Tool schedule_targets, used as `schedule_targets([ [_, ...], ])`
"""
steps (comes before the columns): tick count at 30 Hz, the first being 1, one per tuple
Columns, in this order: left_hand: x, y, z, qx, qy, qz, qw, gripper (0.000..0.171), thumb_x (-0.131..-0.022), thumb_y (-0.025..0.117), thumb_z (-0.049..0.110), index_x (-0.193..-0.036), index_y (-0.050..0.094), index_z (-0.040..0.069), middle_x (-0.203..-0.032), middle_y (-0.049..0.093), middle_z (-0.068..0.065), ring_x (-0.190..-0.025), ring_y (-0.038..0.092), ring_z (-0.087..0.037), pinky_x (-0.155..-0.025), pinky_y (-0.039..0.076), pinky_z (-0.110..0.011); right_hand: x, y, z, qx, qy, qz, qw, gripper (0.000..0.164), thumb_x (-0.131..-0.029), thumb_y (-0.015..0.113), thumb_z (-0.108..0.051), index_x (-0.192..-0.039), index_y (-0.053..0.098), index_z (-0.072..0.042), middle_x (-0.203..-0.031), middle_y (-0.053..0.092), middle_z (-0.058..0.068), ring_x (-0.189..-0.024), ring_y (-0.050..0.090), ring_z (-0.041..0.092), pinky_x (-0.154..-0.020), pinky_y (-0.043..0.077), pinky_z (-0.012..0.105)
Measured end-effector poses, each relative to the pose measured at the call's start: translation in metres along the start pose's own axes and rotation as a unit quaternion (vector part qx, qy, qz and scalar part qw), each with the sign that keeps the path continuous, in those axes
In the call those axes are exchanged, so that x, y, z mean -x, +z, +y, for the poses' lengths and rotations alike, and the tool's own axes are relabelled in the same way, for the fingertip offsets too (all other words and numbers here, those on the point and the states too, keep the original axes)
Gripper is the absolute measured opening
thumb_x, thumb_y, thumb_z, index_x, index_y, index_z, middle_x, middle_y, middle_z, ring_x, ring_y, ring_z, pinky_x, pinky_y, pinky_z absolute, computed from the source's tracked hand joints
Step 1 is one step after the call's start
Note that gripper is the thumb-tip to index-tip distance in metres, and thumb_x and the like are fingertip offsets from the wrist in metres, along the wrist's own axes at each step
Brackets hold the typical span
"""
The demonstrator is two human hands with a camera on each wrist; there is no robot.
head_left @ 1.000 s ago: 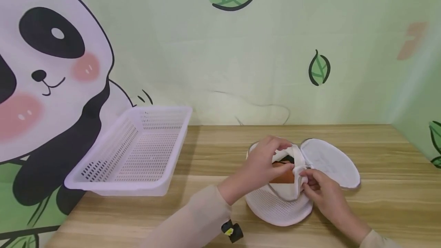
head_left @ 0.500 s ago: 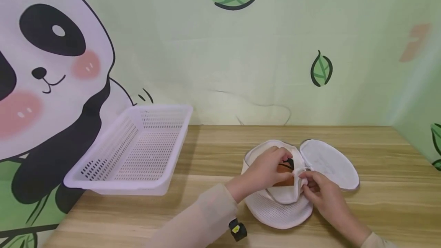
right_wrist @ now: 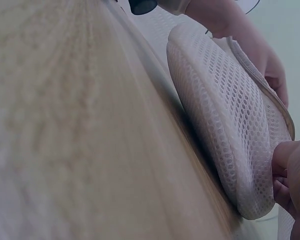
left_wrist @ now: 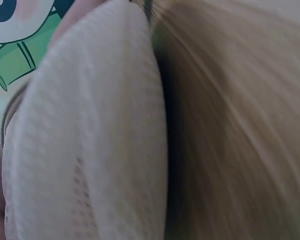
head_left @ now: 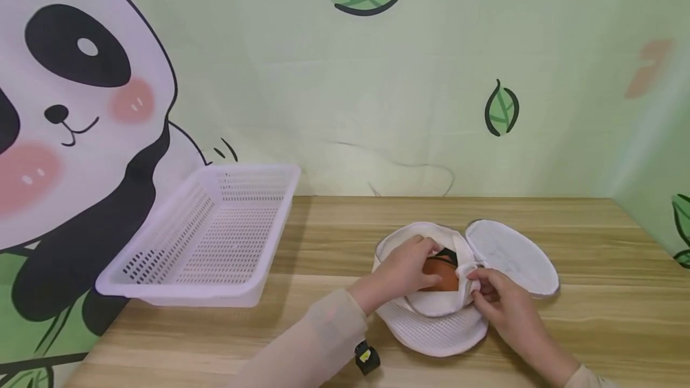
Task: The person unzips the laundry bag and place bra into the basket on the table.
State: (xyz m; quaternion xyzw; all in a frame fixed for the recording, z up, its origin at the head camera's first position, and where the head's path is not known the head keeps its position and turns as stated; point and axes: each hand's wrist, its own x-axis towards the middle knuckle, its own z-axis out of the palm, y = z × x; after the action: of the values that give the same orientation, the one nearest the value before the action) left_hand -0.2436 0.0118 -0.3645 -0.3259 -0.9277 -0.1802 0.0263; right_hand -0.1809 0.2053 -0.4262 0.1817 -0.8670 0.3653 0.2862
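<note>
A round white mesh laundry bag [head_left: 439, 331] lies on the table with its lid [head_left: 514, 256] folded back to the right. Through its opening shows an orange-brown thing [head_left: 444, 277] with a black part; its kind is unclear. My left hand [head_left: 406, 265] reaches over the opening from the left, thumb and fingers apart around the brown thing. Whether the fingertips touch it is hidden. My right hand [head_left: 501, 295] pinches the bag's edge near the lid's hinge. Mesh [left_wrist: 100, 125] fills much of the left wrist view. In the right wrist view, fingers [right_wrist: 285, 160] meet the bag's side.
A white perforated plastic basket [head_left: 253, 289] stands at the left of the wooden table [head_left: 323, 244]. A small black device with a yellow mark [head_left: 368, 357] hangs at my left sleeve [head_left: 323, 334]. Behind the table rises a green printed backdrop [head_left: 269, 76] with a panda.
My left hand has drawn back left from the bag's edge to over the brown thing, uncovering more of it. My right hand has kept its place at the edge.
</note>
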Motion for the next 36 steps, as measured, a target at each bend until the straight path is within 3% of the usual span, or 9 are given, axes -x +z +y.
schedule_targets([
  [17,-0.007,0.016,-0.018,-0.045,0.009,-0.035,0.9983,0.045,-0.082,0.074,0.036,-0.117,0.065,0.009,-0.111,0.062,-0.004,-0.104,0.058,-0.013,-0.093,0.045,-0.018,0.002,0.000,-0.002,-0.004,-0.001,0.005,1.000,0.032,-0.070,0.071,0.015,-0.098,0.064,0.000,-0.084,0.065,0.004,-0.076,0.052,-0.011,-0.062,0.046,0.006],
  [36,-0.007,0.024,-0.024,0.019,0.011,-0.014,0.9997,0.041,-0.080,0.077,0.025,-0.115,0.064,0.008,-0.111,0.062,-0.004,-0.106,0.058,-0.015,-0.094,0.045,-0.019,0.001,0.000,-0.002,0.000,0.010,0.006,1.000,0.030,-0.071,0.070,0.014,-0.096,0.064,-0.001,-0.080,0.064,0.002,-0.074,0.051,-0.011,-0.060,0.046,0.007],
])
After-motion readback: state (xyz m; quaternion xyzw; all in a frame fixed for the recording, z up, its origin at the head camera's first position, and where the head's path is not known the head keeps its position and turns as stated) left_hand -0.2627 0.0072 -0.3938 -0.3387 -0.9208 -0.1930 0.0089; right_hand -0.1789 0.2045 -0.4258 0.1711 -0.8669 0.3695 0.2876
